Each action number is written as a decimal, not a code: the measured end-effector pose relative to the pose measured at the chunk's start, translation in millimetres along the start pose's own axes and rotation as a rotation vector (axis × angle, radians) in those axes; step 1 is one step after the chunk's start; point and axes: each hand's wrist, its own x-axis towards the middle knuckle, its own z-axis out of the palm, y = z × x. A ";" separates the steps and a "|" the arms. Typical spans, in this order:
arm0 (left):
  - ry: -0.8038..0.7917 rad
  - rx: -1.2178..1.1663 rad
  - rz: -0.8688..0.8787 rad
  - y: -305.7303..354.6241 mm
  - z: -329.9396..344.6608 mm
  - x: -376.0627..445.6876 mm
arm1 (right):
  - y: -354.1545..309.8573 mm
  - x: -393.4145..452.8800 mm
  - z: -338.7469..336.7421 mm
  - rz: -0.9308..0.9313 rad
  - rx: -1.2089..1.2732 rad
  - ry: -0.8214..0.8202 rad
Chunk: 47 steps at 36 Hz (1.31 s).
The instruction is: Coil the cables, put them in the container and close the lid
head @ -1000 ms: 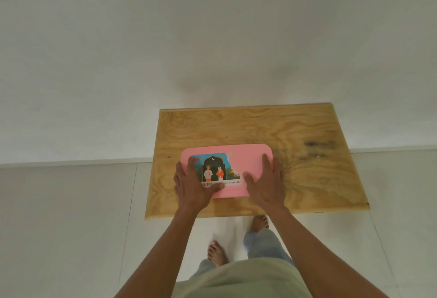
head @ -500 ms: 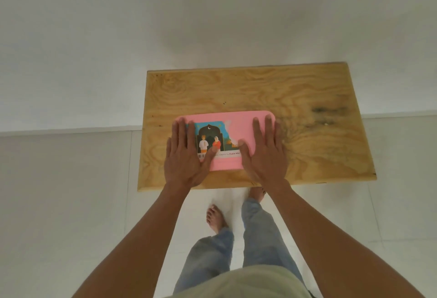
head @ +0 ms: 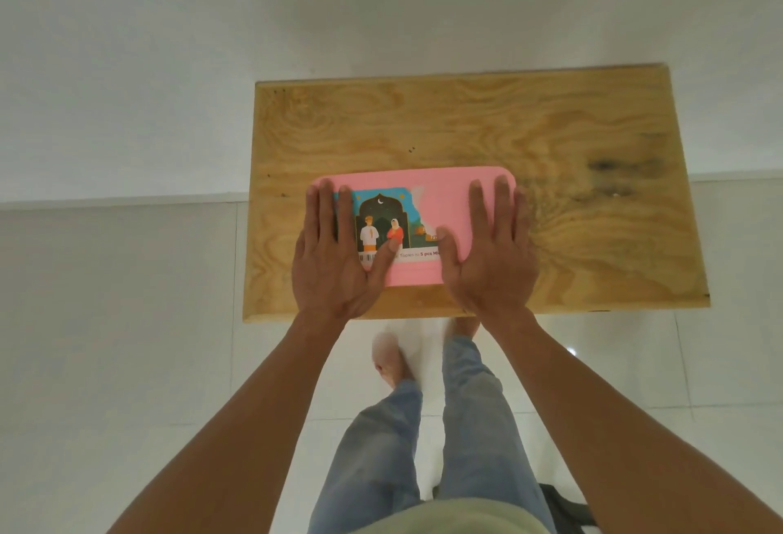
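Observation:
A pink container lid (head: 440, 203) with a colourful printed label lies flat over the container on the wooden table (head: 466, 126), near the table's front edge. My left hand (head: 334, 262) rests palm down on the lid's left part, fingers spread, thumb on the label. Palm down on the lid's right part lies my right hand (head: 491, 262), its outer fingers reaching past the lid's right edge. The container body and the cables are hidden under the lid.
The table stands against a white wall. Below the front edge I see white floor tiles, my legs in blue jeans and bare feet (head: 392, 359). A dark object (head: 563, 504) lies on the floor at the bottom right.
The camera has tilted down and come closer, so more of my legs and the floor shows. Both hands stay on the lid, their fingers now laid flatter and more spread.

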 end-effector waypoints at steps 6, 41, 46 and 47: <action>-0.004 -0.040 -0.012 0.3 -1.7 -0.2 | -0.5 0.4 -5.3 0.011 0.026 -0.052; 0.074 -0.175 -0.200 24.8 -8.8 163.5 | -15.4 168.6 -2.1 0.140 0.269 -0.064; 0.059 -0.164 -0.196 26.0 -3.9 180.6 | -16.5 186.2 5.4 0.134 0.237 -0.086; 0.049 -0.153 -0.190 26.5 -3.1 183.1 | -16.3 187.4 7.2 0.130 0.227 -0.080</action>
